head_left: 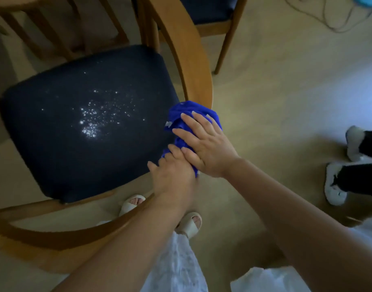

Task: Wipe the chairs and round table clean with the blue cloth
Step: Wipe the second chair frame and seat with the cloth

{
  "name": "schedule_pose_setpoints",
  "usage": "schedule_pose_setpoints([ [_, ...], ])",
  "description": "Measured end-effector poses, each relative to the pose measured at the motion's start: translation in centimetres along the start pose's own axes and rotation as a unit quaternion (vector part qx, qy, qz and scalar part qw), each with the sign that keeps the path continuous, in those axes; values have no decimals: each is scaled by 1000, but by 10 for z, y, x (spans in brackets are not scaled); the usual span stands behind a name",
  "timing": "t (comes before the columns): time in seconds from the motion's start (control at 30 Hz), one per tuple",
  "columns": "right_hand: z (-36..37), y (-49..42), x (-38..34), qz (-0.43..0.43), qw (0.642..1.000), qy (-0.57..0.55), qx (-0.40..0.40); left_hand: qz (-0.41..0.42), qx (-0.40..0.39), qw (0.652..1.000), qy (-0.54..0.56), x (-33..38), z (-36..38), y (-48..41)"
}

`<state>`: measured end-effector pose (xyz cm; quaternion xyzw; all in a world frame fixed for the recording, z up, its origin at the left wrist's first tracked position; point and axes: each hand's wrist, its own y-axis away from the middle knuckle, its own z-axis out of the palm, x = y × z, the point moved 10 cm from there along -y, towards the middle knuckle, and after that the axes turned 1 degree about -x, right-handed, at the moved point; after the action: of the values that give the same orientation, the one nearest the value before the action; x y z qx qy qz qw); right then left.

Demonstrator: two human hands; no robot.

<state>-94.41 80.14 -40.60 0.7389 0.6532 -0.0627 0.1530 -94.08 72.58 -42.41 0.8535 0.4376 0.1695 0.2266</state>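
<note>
A wooden chair [193, 66] with a dark navy seat [60, 144] fills the left and middle of the view; small white specks dot the seat's centre. The blue cloth [187, 110] is bunched over the chair's curved wooden rail at the seat's right edge. My right hand [204, 144] lies flat on top of the cloth, fingers spread, pressing it onto the rail. My left hand [172, 175] sits just below, fingers curled around the cloth's lower end and the rail. The round table's edge [16, 2] shows at the top left.
A second chair with a dark seat [208, 9] stands at the top. Another person's legs and white shoes [336, 186] are at the right. A cable [336, 22] lies on the beige floor at the top right. My own sandalled feet [191, 224] stand beside the chair.
</note>
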Motion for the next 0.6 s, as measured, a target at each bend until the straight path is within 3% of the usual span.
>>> schedule_pose_setpoints([
  [0.17,-7,-25,21,-76,996,26,-50,-76,73,994,26,6,-12,-15],
  [0.27,-11,-34,31,-104,993,29,-49,-81,136,985,74,6,-19,-14],
  [0.37,-22,-53,44,-113,992,36,-42,-49,136,983,109,12,-21,-13],
  [0.47,-34,-85,52,-121,990,58,-49,-81,99,980,153,9,-18,-22],
  [0.6,-43,-128,66,-78,993,76,-55,-91,118,956,251,20,-40,-57],
])
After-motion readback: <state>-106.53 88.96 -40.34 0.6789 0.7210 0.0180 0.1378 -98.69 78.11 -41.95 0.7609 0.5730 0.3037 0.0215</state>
